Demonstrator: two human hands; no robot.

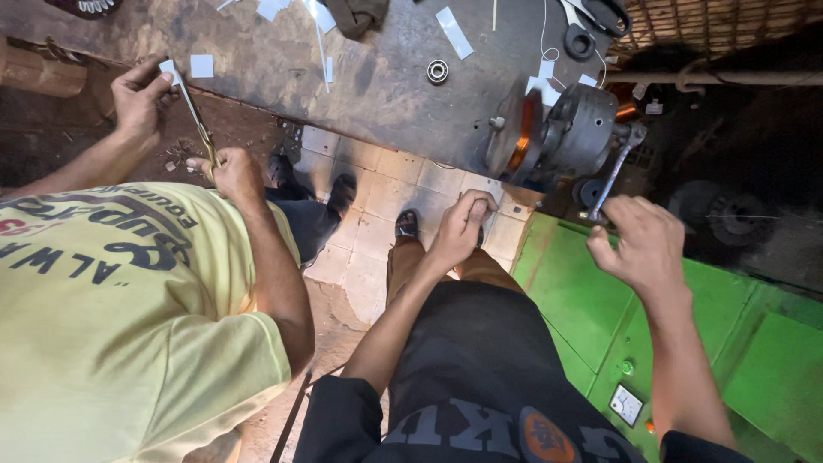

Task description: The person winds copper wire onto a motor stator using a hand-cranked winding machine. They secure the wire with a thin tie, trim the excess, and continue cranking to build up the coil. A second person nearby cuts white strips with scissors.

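Right hand (645, 244) is curled around the end of the metal crank handle (613, 176), fingers closed on it, just off the desk's near edge. That crank runs up to the winding machine (576, 129), a grey metal drum with a band of copper wire (519, 141) on its left face, sitting at the near edge of the desk (386, 86). Left hand (461, 227) hangs below the desk edge, fingers bent into a loose fist; whether it grips anything, I cannot tell. Below the right forearm sits a green cabinet (600, 309) with a small meter on its face. On the desk: white paper scraps (453, 33), a ball bearing (437, 71) and scissors (591, 21) up at the far side. Over to the left, a co-worker in a yellow shirt (111, 317) has both hands up, one pinching a white paper strip (171, 73), the other closed on a thin brass-coloured tool (206, 141). Pale floor tiles (377, 193) show underneath.
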